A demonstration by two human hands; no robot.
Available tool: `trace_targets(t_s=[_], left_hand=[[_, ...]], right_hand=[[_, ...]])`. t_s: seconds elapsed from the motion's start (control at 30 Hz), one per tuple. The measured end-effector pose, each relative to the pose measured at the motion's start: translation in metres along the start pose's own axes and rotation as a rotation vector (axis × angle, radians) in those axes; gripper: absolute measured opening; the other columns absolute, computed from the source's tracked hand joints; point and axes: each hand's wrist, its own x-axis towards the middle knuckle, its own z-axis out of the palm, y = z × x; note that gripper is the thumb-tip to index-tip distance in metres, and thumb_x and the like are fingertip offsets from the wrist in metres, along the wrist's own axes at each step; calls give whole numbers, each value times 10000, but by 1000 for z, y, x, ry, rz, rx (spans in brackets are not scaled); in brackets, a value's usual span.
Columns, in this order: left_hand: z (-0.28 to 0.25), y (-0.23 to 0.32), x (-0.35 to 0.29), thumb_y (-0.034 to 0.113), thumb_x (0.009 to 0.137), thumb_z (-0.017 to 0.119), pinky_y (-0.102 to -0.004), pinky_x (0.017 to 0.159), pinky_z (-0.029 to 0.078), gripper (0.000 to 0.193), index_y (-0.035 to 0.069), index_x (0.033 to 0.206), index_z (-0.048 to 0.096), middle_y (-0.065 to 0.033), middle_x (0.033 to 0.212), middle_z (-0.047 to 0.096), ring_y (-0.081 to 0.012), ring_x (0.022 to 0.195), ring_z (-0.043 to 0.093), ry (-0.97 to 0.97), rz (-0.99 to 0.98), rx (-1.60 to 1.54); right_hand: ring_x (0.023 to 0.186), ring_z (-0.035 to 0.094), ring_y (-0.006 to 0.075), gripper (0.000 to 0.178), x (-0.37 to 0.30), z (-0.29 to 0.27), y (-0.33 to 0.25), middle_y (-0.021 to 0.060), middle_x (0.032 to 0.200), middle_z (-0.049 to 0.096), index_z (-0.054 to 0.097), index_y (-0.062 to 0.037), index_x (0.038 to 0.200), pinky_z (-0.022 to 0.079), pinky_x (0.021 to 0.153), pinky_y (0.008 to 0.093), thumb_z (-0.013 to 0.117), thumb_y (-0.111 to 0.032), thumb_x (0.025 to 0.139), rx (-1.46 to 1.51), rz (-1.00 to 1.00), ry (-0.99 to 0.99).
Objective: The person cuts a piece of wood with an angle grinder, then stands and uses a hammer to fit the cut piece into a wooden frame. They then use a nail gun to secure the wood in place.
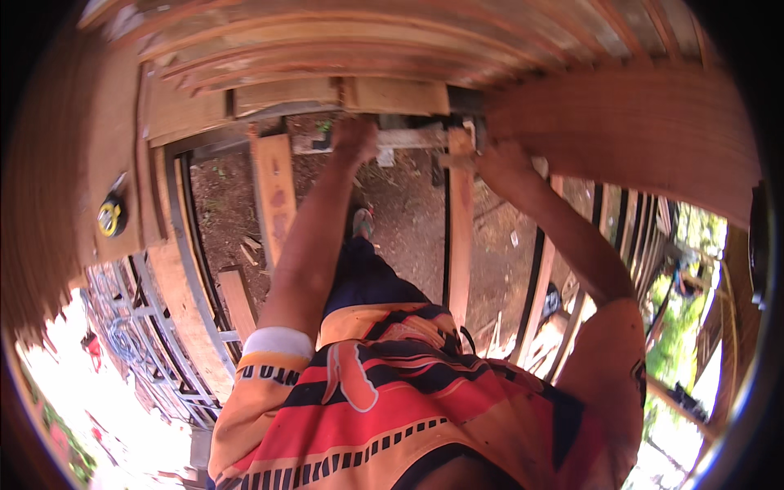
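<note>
My left hand point(355, 137) reaches forward and is closed at a pale horizontal wooden strip point(416, 139) below the board edge. What its fingers hold, if anything, is hidden. Farther right, my right hand point(500, 170) is also closed, beside the top of an upright wooden plank point(461, 220). A short wooden piece point(453, 161) crosses that plank by its fingers; I cannot tell whether the hand grips it. Just beyond both hands runs a row of light boards point(392, 96).
A yellow and black tape measure point(111, 216) lies on the boards at the left. Stacked planks point(392, 41) fill the far side, and a wide reddish board point(612, 126) spans the far right. Between the frame's uprights, bare soil point(400, 196) shows below. Metal lattice framing point(151, 310) stands lower left.
</note>
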Motion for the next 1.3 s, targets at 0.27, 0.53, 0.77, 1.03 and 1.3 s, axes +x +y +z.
trace_targets(t_s=[0.27, 0.53, 0.77, 1.03, 1.3], left_hand=[[-10, 8, 7, 420, 662, 854, -466, 951, 536, 600, 60, 1124, 722, -160, 1141, 714, -320, 1093, 682, -66, -32, -69], [-33, 30, 18, 772, 598, 757, -479, 944, 530, 970, 0, 1179, 676, -225, 1152, 694, -361, 1127, 662, -234, -62, -50], [-12, 37, 28, 598, 685, 795, -490, 964, 518, 761, 35, 1184, 680, -211, 1215, 673, -364, 1146, 648, -247, -9, 107], [-9, 35, 23, 506, 730, 781, -498, 933, 525, 603, 69, 1134, 684, -182, 1163, 683, -344, 1106, 663, -227, -2, 130], [-9, 39, 26, 497, 727, 783, -512, 936, 515, 576, 75, 1110, 697, -185, 1129, 689, -357, 1093, 663, -249, -23, 131]], right_hand=[[963, 662, 344, 369, -78, 49, -2, 180, 1081, 661, 564, -119, 1311, 523, 864, 468, 563, -116, 942, 868, 115, -461], [631, 586, 125, 213, -55, 156, -174, 32, 797, 592, 535, -59, 1073, 494, 551, 294, 620, -215, 956, 2445, 463, -359], [555, 542, 111, 211, 34, 200, -219, 1, 697, 556, 580, -77, 921, 445, 485, 275, 704, -236, 858, 2492, 679, -401], [467, 447, 77, 204, 75, 227, -228, -45, 619, 444, 582, -44, 1031, 384, 434, 256, 669, -111, 859, 2590, 813, -213], [461, 463, 72, 181, 67, 227, -234, -46, 626, 466, 584, -64, 985, 360, 396, 254, 648, -106, 821, 2476, 888, 160]])
